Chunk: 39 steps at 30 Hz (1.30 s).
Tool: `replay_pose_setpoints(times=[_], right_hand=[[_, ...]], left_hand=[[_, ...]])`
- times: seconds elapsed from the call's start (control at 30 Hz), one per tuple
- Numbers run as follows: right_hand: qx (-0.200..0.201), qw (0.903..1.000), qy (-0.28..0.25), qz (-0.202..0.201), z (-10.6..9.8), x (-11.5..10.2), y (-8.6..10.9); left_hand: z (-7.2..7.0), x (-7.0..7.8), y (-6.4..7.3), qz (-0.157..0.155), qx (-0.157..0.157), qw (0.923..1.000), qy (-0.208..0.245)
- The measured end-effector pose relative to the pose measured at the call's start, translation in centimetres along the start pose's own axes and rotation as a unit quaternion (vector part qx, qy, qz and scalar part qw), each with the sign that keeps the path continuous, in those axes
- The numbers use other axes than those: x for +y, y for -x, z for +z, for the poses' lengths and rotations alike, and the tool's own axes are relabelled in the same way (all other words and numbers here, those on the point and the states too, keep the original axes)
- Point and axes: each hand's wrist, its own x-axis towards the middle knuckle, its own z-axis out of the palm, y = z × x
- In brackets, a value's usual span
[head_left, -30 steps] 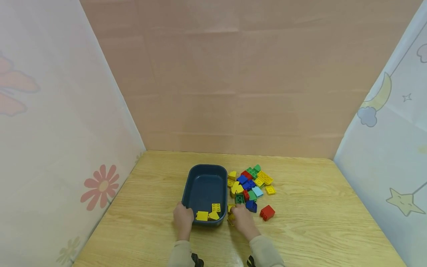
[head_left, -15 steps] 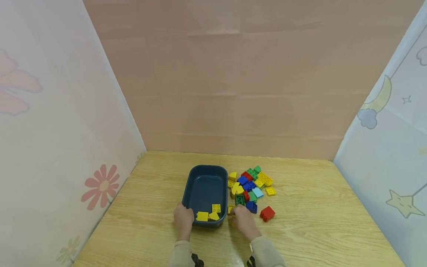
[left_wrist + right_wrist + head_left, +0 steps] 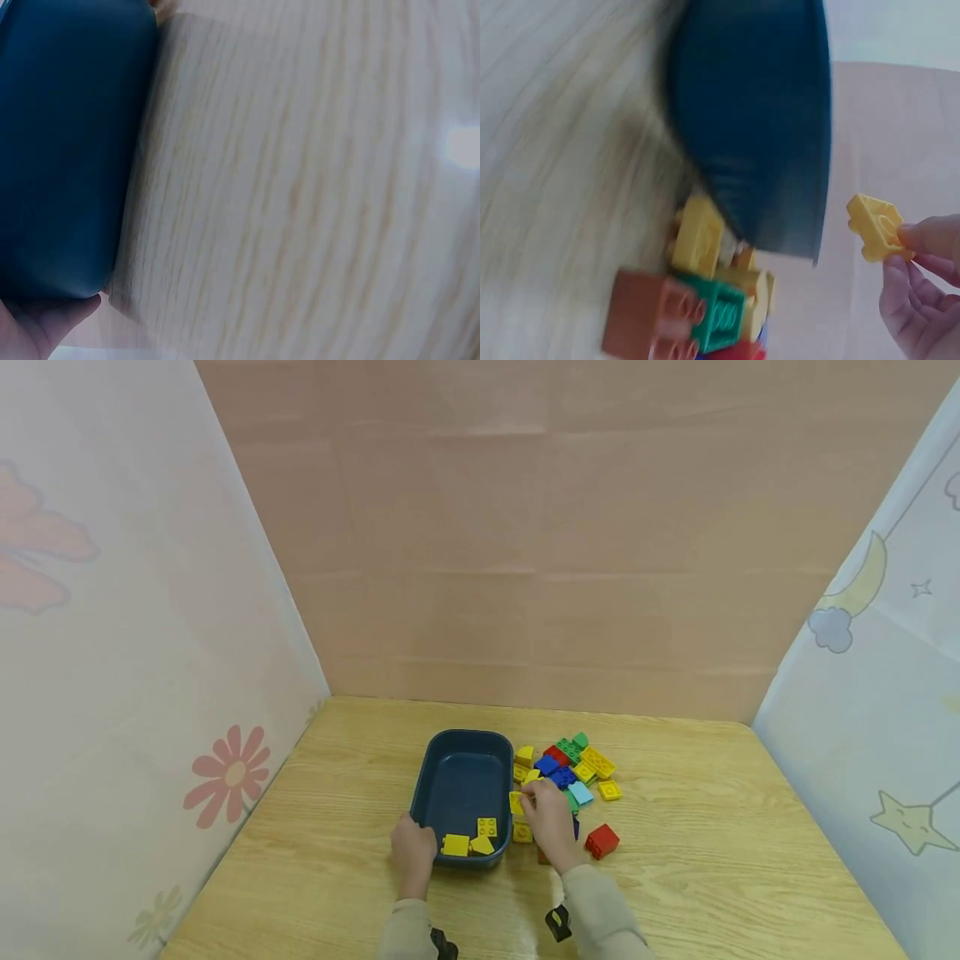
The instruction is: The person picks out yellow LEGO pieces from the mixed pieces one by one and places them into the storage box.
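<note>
1 ylw brick (image 3: 871, 227), pinched in R hand (image 3: 551, 822)

Looked like a screened-off tabletop booth (image 3: 480, 635); had a wood-grain table (image 3: 712, 827) backed by a creased tan sheet (image 3: 420, 510); was flanked by pale drapes (image 3: 187, 652) printed with a red daisy (image 3: 235, 772), a crescent moon (image 3: 872, 578) and a star (image 3: 909, 818); held toy building bricks (image 3: 561, 777); could not be pinned down as home or studio.
</note>
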Motion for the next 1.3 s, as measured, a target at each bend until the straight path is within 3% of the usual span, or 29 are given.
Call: replay_pose_setpoints(times=[0.17,0.53,0.73,0.9,1.3], right_hand=[[-0.017,0.999,-0.042,-0.001,0.7,-1.4,-0.4],[-0.064,0.9968,-0.03,-0.039,3.7,-3.1,0.1],[-0.075,0.994,-0.031,-0.074,4.9,-3.4,0.2],[-0.076,0.9916,-0.031,-0.101,5.7,-3.3,0.5],[-0.126,0.9843,-0.034,-0.119,6.6,-3.3,1.2]], left_hand=[[0.0,0.1,0.0,0.005,0.002,1.0,0.003],[-0.1,0.0,0.0,0.008,0.008,0.9999,0.007],[0.0,-0.1,0.1,0.003,-0.001,0.9999,0.012],[0.2,-0.3,0.1,0.006,0.014,0.9999,0.006],[0.1,-0.2,0.0,0.017,0.02,0.9996,0.012]])
